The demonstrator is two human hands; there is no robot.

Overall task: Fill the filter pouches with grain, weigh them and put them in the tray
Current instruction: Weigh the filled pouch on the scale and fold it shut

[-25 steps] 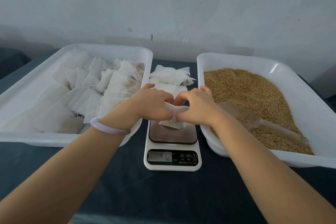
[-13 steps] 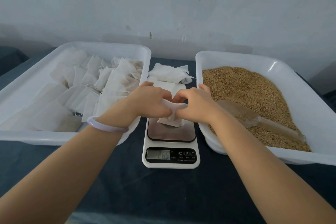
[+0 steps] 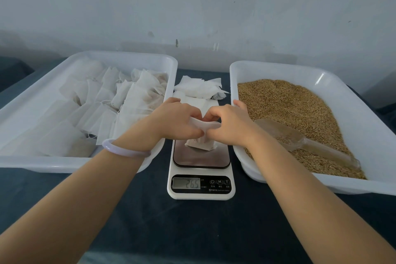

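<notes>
A white filter pouch (image 3: 202,143) stands on the dark plate of a white kitchen scale (image 3: 201,182), whose display reads 26.5. My left hand (image 3: 176,120) and my right hand (image 3: 229,123) both pinch the pouch's top edge from either side. On the left a white tray (image 3: 42,162) holds several filled pouches (image 3: 120,100). A second white tray (image 3: 278,180) on the right holds brown grain (image 3: 289,103), with a clear plastic scoop (image 3: 300,141) lying in it.
A loose pile of empty filter pouches (image 3: 199,89) lies on the dark table (image 3: 192,231) behind the scale, between the two trays. A pale wall rises close behind. A pale bangle (image 3: 125,150) sits on my left wrist.
Both hands stay on the pouch's top, fingers shifting slightly. The scale display has settled from a blurred reading to 26.5.
</notes>
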